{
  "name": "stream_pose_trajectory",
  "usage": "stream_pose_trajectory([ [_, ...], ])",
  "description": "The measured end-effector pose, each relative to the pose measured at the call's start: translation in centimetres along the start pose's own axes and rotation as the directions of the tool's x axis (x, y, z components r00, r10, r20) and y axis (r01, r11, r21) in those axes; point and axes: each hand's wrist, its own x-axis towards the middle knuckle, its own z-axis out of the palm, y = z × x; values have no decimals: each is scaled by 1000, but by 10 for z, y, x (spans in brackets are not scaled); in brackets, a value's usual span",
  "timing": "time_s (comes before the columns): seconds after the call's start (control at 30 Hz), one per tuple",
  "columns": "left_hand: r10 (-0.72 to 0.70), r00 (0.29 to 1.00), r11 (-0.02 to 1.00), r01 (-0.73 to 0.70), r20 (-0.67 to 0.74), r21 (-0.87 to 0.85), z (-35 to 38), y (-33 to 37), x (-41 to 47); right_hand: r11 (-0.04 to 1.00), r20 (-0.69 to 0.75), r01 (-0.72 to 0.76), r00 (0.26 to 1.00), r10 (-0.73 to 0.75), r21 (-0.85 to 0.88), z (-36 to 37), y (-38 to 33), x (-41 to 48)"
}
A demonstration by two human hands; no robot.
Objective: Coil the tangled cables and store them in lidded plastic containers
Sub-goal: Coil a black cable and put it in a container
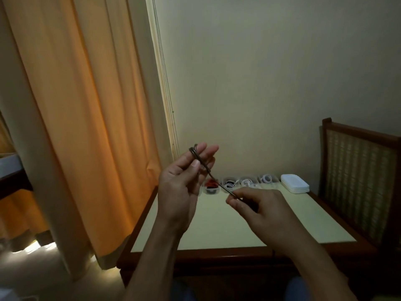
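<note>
The left hand point(181, 181) is raised in front of the person, palm turned inward and fingers pointing up, so that they serve as a spool. A thin dark cable point(218, 181) is looped around the upper fingers, and the thumb is pressed onto it, pinning the turns in place. From there the cable runs taut, down and to the right, into the right hand point(263, 206), whose thumb and forefinger are pinched together on it. That tension probably keeps each wrap tight and even as the right hand feeds it round.

Both hands hover above a pale-yellow-topped wooden table point(238, 224), well short of its far edge. There a row of small clear plastic containers point(275, 180) sits open, with a stack of white lids point(295, 184) just beside it, ready for closing once this coil goes in. The winding looks unfinished.

Much remains unclear. The cable's free end is hidden behind the right hand, so how much is left to wind cannot be told. The number of turns on the fingers is too fine to count. The containers are small and dim — red, black and white coils seem to lie in them, nothing more exact.
</note>
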Motion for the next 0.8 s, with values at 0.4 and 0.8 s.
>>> stream_pose_trajectory([
  [0.4, -171, 983, 737, 81, 69, 671, -4, -13, -22, 878, -229, 248, 904, -362, -408, -28, -13, -20],
  [0.8, -372, 903, 815, 207, 214, 541, 11, 0, -39, 933, -376, 270, 860, -345, -238, -25, -4, -10],
])
